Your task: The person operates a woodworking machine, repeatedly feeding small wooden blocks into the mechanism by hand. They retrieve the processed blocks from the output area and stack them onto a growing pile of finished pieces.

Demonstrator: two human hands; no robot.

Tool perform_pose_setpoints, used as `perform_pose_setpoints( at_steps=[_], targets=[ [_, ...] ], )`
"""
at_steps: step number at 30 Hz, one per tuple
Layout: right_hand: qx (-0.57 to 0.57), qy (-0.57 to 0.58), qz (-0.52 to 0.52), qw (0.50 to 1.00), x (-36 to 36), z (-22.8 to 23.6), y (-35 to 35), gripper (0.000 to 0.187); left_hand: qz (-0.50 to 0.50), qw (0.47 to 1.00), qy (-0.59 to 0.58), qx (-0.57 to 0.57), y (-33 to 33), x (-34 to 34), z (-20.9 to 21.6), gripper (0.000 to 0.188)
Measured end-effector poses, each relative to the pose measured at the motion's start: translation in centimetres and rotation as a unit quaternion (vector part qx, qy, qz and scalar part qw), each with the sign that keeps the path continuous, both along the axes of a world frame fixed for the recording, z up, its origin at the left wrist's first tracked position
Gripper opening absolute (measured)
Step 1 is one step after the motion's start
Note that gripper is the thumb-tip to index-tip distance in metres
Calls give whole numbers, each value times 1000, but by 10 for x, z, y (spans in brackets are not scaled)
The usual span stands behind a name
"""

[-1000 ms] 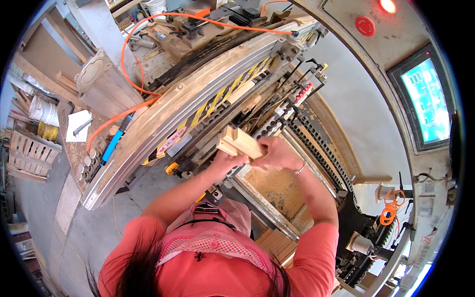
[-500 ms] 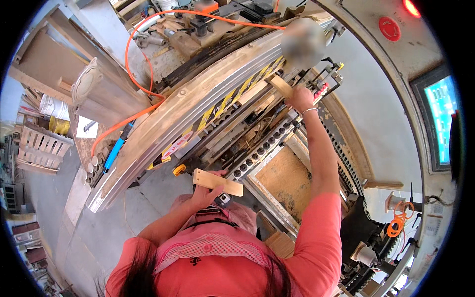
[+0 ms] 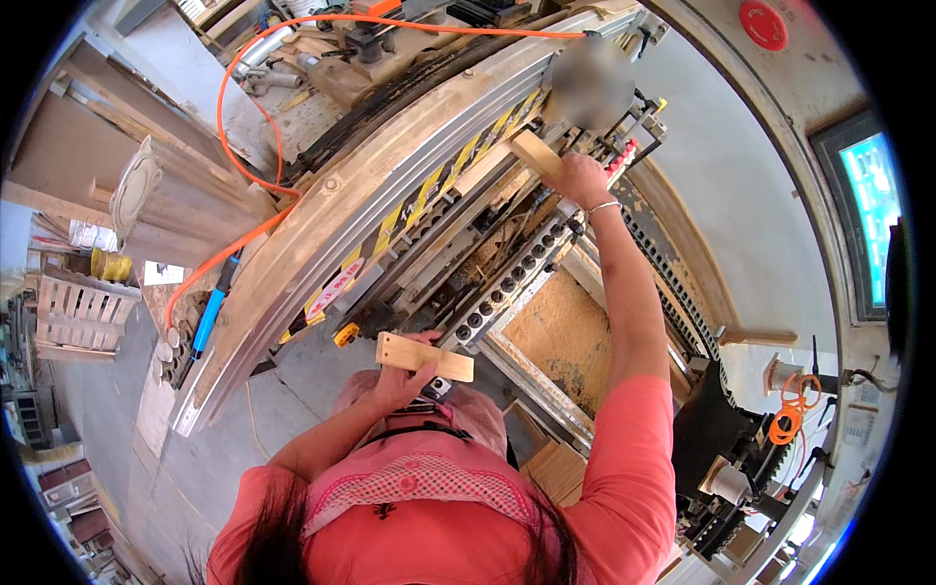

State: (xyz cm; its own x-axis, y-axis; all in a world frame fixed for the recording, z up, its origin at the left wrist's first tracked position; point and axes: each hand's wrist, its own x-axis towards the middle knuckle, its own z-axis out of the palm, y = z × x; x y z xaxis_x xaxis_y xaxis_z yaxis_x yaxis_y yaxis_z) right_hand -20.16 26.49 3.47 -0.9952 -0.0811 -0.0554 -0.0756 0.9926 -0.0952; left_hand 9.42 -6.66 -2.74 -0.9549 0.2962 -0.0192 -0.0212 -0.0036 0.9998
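My left hand (image 3: 398, 386) is closed around a short, pale wooden block (image 3: 427, 358) in front of my waist. Small dark holes show near the block's left end. Farther off and to the right, my right arm reaches over the machine. There my right hand (image 3: 582, 182) grips the near end of another wooden block (image 3: 535, 155), whose far end points up and left, by the striped rail. A row of round black rollers or cups (image 3: 505, 285) runs along the machine just below that hand. Whether the second block touches the machine I cannot tell.
A long metal-edged beam (image 3: 331, 185) with a yellow-black strip (image 3: 419, 210) crosses from lower left to upper right. An orange hose (image 3: 222, 107) loops over it. Sawdust covers a framed panel (image 3: 556, 341). A red button (image 3: 763, 24) and lit screen (image 3: 866, 219) stand right.
The whole view has shifted slightly, the machine sliding up and left in it. Both hands keep hold of their wooden blocks, with little movement relative to the surroundings.
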Motion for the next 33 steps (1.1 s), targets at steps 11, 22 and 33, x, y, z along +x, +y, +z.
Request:
perform_pose_setpoints(
  at_steps=[11, 22, 33],
  targets=[
    [29, 40, -11, 999, 2, 1, -22, 43, -7, 1000, -16, 18, -1, -1, 2, 35],
    [25, 7, -10, 1000, -5, 4, -17, 42, -1, 1000, 7, 19, 0, -1, -4, 34],
    [4, 27, -16, 999, -7, -4, -20, 44, -103, 988, 75, -91, -14, -8, -4, 47]
  ],
)
